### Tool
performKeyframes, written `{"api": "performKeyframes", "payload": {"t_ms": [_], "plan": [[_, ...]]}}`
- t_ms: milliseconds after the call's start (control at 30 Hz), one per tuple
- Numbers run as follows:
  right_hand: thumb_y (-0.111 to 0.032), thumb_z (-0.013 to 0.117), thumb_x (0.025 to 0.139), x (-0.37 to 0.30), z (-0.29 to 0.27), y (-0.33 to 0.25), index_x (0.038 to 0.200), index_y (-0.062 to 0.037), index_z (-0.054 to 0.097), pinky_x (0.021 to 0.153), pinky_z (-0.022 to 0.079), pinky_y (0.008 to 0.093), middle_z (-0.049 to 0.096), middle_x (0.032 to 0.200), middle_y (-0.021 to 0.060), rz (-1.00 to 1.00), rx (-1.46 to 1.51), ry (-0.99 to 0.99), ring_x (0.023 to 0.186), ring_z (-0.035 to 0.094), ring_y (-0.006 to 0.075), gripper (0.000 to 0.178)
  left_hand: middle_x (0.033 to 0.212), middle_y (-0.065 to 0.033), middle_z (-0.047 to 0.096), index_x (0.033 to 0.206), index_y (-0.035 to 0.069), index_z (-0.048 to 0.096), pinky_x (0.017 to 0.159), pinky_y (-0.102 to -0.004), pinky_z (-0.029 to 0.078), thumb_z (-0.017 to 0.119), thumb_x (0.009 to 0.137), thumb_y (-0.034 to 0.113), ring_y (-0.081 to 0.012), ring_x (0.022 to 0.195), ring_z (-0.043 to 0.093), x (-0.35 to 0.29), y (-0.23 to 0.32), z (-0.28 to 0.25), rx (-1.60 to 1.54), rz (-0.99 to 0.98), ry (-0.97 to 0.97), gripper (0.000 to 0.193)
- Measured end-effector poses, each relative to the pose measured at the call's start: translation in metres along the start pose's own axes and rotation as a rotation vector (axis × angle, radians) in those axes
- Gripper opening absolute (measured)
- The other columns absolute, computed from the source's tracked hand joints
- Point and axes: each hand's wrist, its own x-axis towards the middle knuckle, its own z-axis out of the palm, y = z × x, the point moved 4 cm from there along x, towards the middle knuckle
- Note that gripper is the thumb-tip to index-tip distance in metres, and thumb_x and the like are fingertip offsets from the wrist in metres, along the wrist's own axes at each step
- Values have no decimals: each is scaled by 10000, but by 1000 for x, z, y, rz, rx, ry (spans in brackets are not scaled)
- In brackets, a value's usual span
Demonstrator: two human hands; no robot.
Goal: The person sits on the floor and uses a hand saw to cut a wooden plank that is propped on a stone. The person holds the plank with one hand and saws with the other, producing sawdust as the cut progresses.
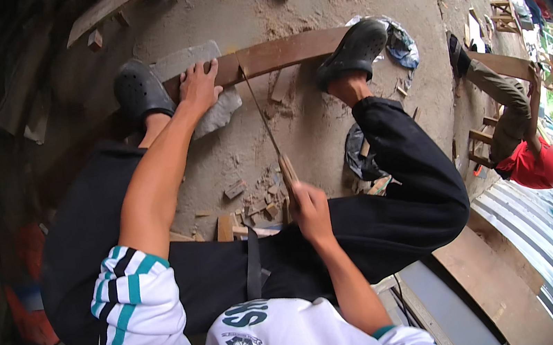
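Note:
A long reddish-brown wooden board (288,52) lies crosswise before me. My left hand (201,87) grips it left of the saw, fingers over the top and thumb by the near edge. My right hand (310,208) is closed around the wooden handle of a hand saw (259,110). The blade, seen nearly edge-on, reaches away from me, and its far end meets the board. My dark clogs rest at the board: the left clog (138,89) near its left part, the right clog (356,49) on its right end. A grey stone block (218,112) sits under the board's left part.
Wood offcuts (262,199) litter the ground between my legs. Another plank (115,6) lies at the far left. A crumpled plastic bag (403,47) lies beyond my right clog. At the right, a person in red (534,163) is by a board, near corrugated metal sheeting (542,228).

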Motion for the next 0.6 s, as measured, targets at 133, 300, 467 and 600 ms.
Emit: {"api": "performKeyframes", "payload": {"t_ms": [133,300,467,600], "plan": [[-344,453,1020,79,23,10,672,-16,468,488,309,317,406,561,22,-74,33,67,517,386,115,478,1418,-179,428,1494,161,395,1089,-508,375,728,853,332,-384,1308,428,12,5,-7,-15,40,28,743],[-285,492,1012,-6,3,15,705,-48,515,448,290,257,413,590,-20,100,163,4,502,398,91,388,1419,-155,440,1489,163,402,1088,-494,386,730,850,333,-357,1311,432,4,-6,-8,-40,15,27,738],[-296,470,1021,53,8,17,687,-69,485,439,274,265,394,583,-31,-67,73,25,489,384,68,404,1422,-150,439,1488,164,406,1086,-488,389,733,846,335,-353,1323,424,7,1,-4,-20,33,22,741],[-297,475,1016,54,14,18,678,-76,472,443,273,270,400,575,-26,78,146,-1,490,382,71,404,1427,-145,434,1483,170,417,1088,-485,382,739,841,333,-347,1341,408,9,5,-10,-50,17,27,737]]}}
